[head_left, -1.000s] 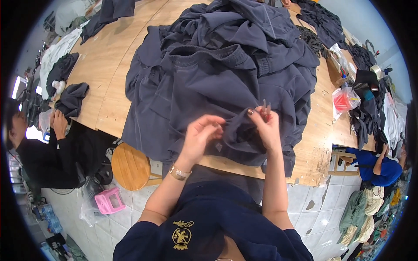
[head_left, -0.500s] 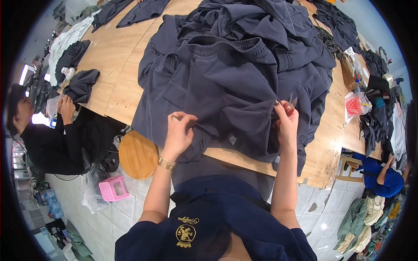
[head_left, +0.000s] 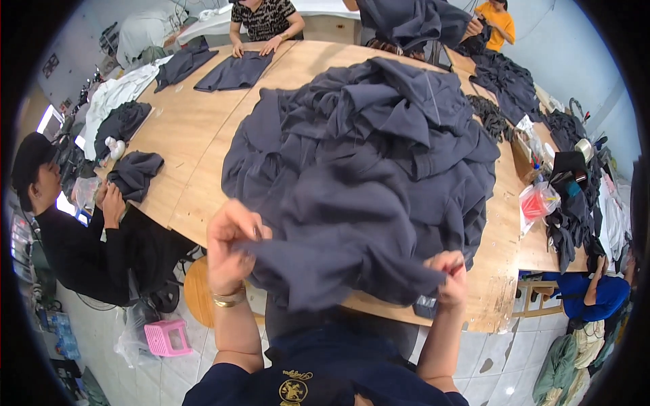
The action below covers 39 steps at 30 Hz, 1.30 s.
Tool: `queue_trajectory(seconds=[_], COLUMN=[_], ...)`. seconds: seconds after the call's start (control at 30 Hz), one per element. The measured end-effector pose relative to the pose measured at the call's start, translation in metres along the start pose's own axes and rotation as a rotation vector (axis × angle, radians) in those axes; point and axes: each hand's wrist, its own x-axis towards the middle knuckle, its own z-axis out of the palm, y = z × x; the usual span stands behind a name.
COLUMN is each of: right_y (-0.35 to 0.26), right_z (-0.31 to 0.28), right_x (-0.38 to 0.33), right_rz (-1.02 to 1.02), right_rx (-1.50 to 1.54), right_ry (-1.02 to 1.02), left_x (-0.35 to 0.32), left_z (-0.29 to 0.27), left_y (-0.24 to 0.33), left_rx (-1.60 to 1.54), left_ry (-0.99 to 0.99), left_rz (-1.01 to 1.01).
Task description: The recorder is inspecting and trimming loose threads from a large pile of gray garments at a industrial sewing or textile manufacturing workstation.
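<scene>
A dark grey pair of pants (head_left: 332, 260) is stretched between my two hands at the near edge of the table, blurred by motion. My left hand (head_left: 232, 245) is closed on one side of its lower edge. My right hand (head_left: 448, 276) pinches the opposite side of the same cloth. Whether the small scissors are still in my right hand is not visible. Right behind the pants, and partly under them, rises a large heap of dark grey garments (head_left: 379, 111).
The wooden table (head_left: 189, 145) spreads around the heap. To the left sits a person in black (head_left: 88, 237) with a dark cloth; others work at the far side. A plastic bag with red contents (head_left: 538, 201) lies at the right. A pink stool (head_left: 167, 338) stands on the floor.
Both hands have come nearer to me, and the left has also shifted left, pulling the cloth's edge taut. The scissors and the elastic waistband no longer show. My view has tilted up.
</scene>
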Motion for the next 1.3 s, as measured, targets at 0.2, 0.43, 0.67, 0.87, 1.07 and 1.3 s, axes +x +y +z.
queue_trajectory(seconds=[0.2, 0.43, 0.67, 0.87, 1.07, 1.3], right_y=[-0.005, 0.026, 0.047, 0.076, 0.114, 0.058], right_z=[-0.007, 0.001, 0.035, 0.109, 0.187, 0.225], right_x=[0.006, 0.015, 0.03, 0.048, 0.036, 0.038], right_rz=[0.33, 0.297, 0.275, 0.442, 0.174, 0.075], right_rx=[-0.13, -0.397, -0.239, 0.172, -0.108, -0.425], right_ry=[-0.138, 0.137, 0.009, -0.348, -0.419, -0.588], left_x=[0.021, -0.038, -0.018, 0.066, 0.057, 0.025], left_z=[-0.047, -0.044, -0.002, -0.078, -0.216, -0.225], left_y=[-0.04, -0.096, -0.069, -0.119, -0.173, -0.179], left_rx=[0.276, 1.027, 0.79, 0.954, 1.882, 1.857], left_ry=[0.114, -0.084, -0.314, 0.172, 0.762, 0.735], left_rz=[-0.375, -0.59, -0.614, -0.16, -0.629, -0.696])
